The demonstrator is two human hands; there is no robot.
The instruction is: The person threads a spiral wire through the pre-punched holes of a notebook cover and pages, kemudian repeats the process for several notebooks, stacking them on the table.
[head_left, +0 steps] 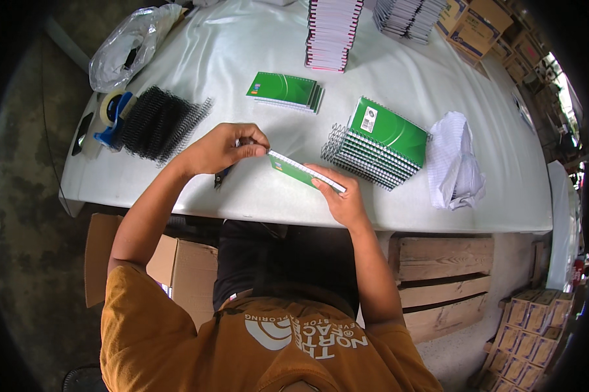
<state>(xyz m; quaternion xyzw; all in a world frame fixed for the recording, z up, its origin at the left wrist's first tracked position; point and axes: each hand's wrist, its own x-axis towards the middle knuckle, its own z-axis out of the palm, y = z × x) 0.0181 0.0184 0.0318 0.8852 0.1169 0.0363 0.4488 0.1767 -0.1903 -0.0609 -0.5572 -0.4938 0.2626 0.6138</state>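
A small green notebook (302, 172) is tilted above the table's near side, its white spine edge with a row of holes facing up. My right hand (341, 196) grips it by its right end, thumb on the cover and fingers behind. At the notebook's left end, the fingers of my left hand (232, 149) are pinched together; what they hold is too small to make out. Beneath that hand a dark tool, perhaps pliers (222, 178), shows in part, and I cannot tell if it is held or lying there. To the left lies a pile of black spiral coils (160, 124).
Spiral-bound green notebooks (389, 134) are stacked at the right, beside a crumpled white bag (456, 163). A few green notebooks (282, 90) lie farther back. Tall stacks of notebooks (333, 36) stand behind. A blue tape dispenser (114, 117) and clear plastic bag (131, 49) are left.
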